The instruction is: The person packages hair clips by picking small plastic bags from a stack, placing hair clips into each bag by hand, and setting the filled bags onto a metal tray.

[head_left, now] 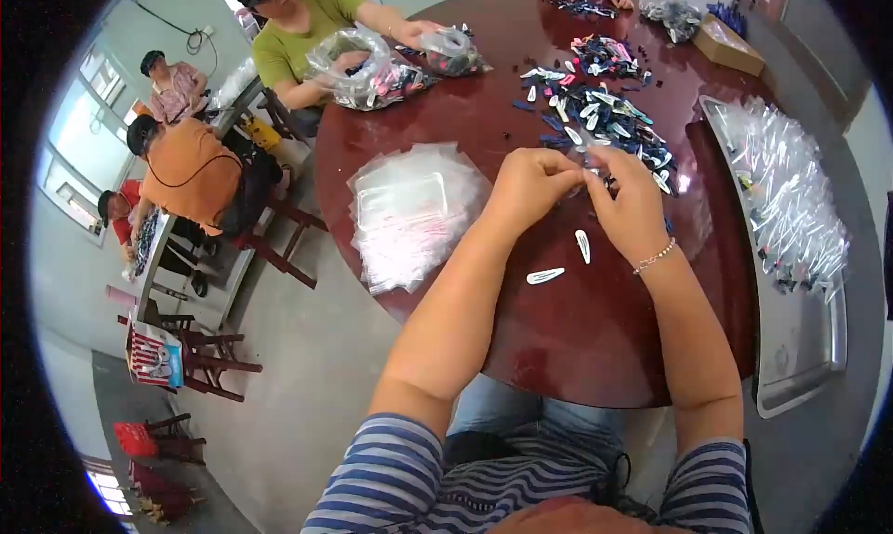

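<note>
My left hand (534, 192) and my right hand (625, 197) meet over the table, fingers pinched together. Between them is a small clear plastic bag (579, 164), partly covered by the fingers; what is inside it I cannot make out. Two white snap hair clips lie below the hands, one upright (583, 246) and one lying sideways (545, 276). Just beyond my hands spreads a pile of hair clips (609, 115), mostly dark blue with white and some pink. Left of my left forearm rests a stack of flat clear plastic bags (409, 213).
A metal tray (781, 371) heaped with filled clear bags (791, 190) stands at the right. Across the round table (595, 357), a person in green (316, 32) handles large bags of clips (372, 73). A cardboard box (728, 46) sits at the far right.
</note>
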Motion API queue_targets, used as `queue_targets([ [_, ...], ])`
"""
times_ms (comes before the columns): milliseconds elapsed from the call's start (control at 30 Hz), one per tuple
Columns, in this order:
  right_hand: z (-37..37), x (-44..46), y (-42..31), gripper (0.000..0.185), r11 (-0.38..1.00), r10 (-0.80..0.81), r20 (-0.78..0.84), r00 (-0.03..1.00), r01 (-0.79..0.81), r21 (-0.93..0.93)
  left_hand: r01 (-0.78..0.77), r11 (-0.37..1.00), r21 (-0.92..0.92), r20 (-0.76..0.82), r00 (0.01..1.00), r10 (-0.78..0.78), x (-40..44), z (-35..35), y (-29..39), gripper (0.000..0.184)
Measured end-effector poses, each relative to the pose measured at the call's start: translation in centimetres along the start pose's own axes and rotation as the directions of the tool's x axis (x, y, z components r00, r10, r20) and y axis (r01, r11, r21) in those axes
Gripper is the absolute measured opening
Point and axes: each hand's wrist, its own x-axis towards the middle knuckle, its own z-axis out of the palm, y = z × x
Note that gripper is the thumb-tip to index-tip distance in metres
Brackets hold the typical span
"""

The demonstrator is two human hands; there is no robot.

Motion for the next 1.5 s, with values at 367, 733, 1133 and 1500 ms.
queue_targets([
  [367,-0.8,0.4,-0.3,0.007,0.989,0.053,0.035,0.998,-0.057,0.139,-0.082,0.992,0.092,0.102,0.992,0.073,0.3,0.4,-1.2,0.018],
  [733,-1.7,0.3,-0.4,0.016,0.995,-0.043,0.303,0.952,0.015,0.094,-0.05,0.997,-0.065,0.198,0.978,0.063,0.1,0.6,-1.1,0.025],
  [1133,-2.2,0.4,-1.0,0.015,0.984,-0.067,0.419,0.905,-0.01,0.178,-0.136,0.984,0.115,0.192,0.975,0.112,0.5,0.5,-1.9,0.028],
  [1500,-1.5,-0.1,-0.7,0.014,0.974,-0.141,0.417,0.898,0.05,0.222,-0.17,0.975,0.145,0.289,0.95,0.123,0.1,0.6,-1.3,0.028],
])
